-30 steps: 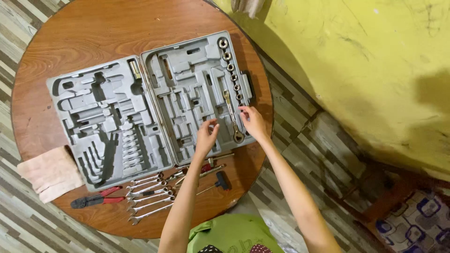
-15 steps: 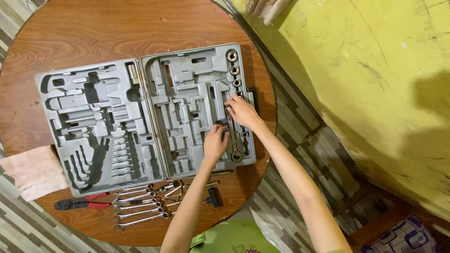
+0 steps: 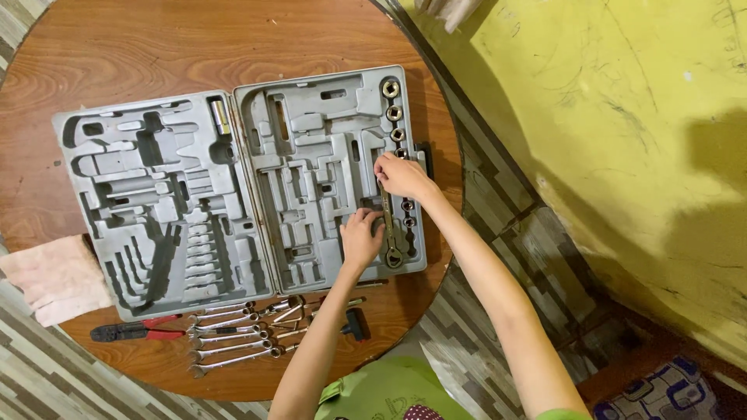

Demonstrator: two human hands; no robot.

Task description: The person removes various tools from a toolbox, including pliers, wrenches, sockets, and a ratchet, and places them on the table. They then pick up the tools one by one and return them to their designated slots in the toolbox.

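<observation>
My right hand [image 3: 398,175] presses down on the top of the ratchet wrench [image 3: 389,233] lying in the grey tool case [image 3: 233,187] on the bench [image 3: 156,47]; my left hand [image 3: 360,236] curls beside its handle, fingers touching it.

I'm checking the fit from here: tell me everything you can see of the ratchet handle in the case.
The ratchet handle is a slim, silvery metal bar with a round head at its near end. It lies flat in a moulded slot in the right half of the grey plastic case, beside the row of sockets. The right hand covers its far end; the left hand rests beside its shaft.
</observation>
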